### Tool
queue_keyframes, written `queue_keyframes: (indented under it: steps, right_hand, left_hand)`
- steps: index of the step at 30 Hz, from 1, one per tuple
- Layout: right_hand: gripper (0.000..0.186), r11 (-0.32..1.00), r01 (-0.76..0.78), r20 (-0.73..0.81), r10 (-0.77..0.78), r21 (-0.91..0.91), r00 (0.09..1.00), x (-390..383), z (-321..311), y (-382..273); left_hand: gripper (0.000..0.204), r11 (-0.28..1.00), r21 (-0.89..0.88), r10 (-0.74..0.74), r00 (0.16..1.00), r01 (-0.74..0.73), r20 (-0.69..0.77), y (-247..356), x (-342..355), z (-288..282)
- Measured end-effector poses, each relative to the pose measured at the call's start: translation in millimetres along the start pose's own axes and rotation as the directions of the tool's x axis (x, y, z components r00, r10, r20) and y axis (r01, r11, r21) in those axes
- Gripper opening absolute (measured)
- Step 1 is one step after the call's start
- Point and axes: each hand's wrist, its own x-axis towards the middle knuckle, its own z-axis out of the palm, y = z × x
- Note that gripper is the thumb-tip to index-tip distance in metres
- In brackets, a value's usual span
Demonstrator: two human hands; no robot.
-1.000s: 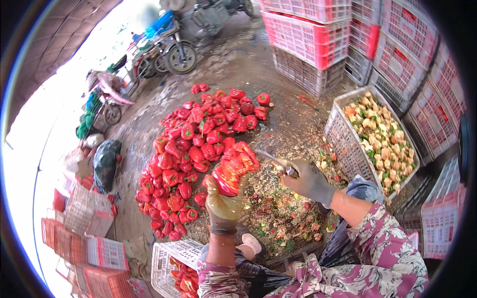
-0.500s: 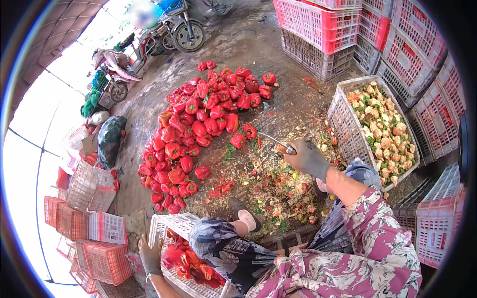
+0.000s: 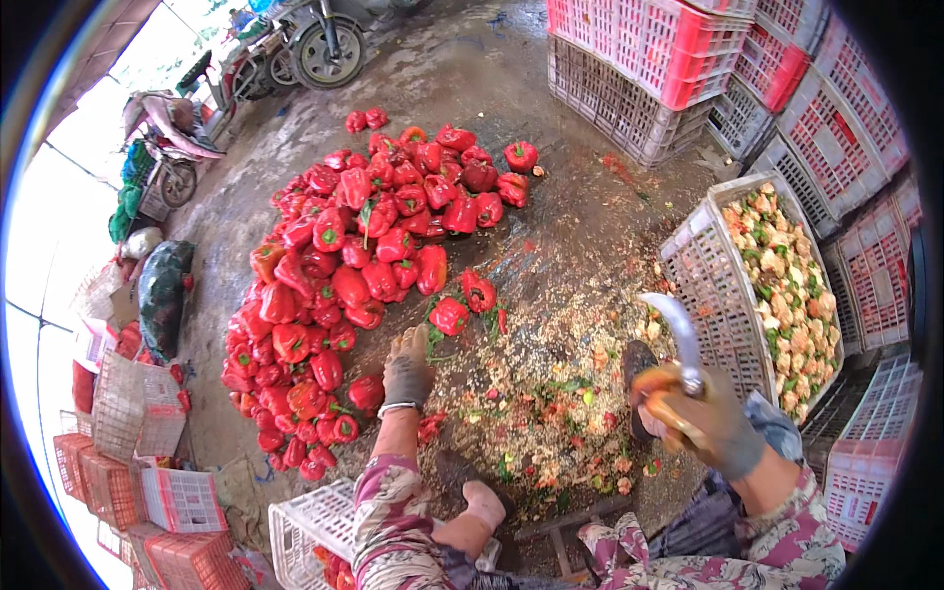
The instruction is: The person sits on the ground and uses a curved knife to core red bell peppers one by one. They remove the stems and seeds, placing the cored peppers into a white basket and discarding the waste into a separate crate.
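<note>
My gloved left hand [image 3: 407, 366] reaches out with fingers extended, holding nothing, at the inner edge of a heap of red bell peppers [image 3: 327, 229], just below two separate peppers [image 3: 448, 316]. My gloved right hand [image 3: 715, 423] is raised at the right, closed on a curved steel knife [image 3: 678, 334] with a brown handle, blade pointing up. A white crate [image 3: 310, 512] of red pepper pieces sits low by my left leg. A grey crate [image 3: 703, 285] heaped with pale pepper cores and green stems stands right of the knife. Seeds and scraps [image 3: 551, 393] cover the floor between my hands.
Red and grey crates stand stacked [image 3: 669, 54] at the back and along the right. More crates [image 3: 138, 472], sacks and a dark covered bundle [image 3: 162, 300] line the left. Parked motorbikes [image 3: 324, 49] are at the back left. My feet [image 3: 482, 501] rest among the scraps.
The opened pepper has left my left hand, which went down to the left crate and now reaches forward to the heap. My right hand has moved rightward, its knife turned upright.
</note>
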Motion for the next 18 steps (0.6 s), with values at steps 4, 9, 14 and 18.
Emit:
queue_keyframes:
  steps: [4,9,14,18]
  right_hand:
    - [0.023,0.99,-0.113,-0.128,0.123,0.081,0.984,10.2,0.2,-6.1]
    - [0.018,0.99,-0.122,-0.247,0.134,0.064,0.96,29.5,9.2,3.0]
    - [0.019,0.976,-0.204,-0.251,0.216,0.074,0.944,33.2,20.7,-5.2]
    - [0.024,0.976,-0.204,-0.117,0.211,0.071,0.97,23.6,12.7,6.9]
  left_hand:
    - [0.071,0.996,0.084,0.02,0.995,-0.028,0.095,9.1,64.0,60.7]
    - [0.077,0.998,0.058,-0.051,0.979,0.04,0.2,1.2,103.7,97.6]
    - [0.089,0.947,-0.088,-0.266,0.909,0.308,0.32,9.0,108.9,93.7]
    - [0.095,0.891,-0.293,-0.316,0.937,0.348,0.152,12.9,62.8,124.6]
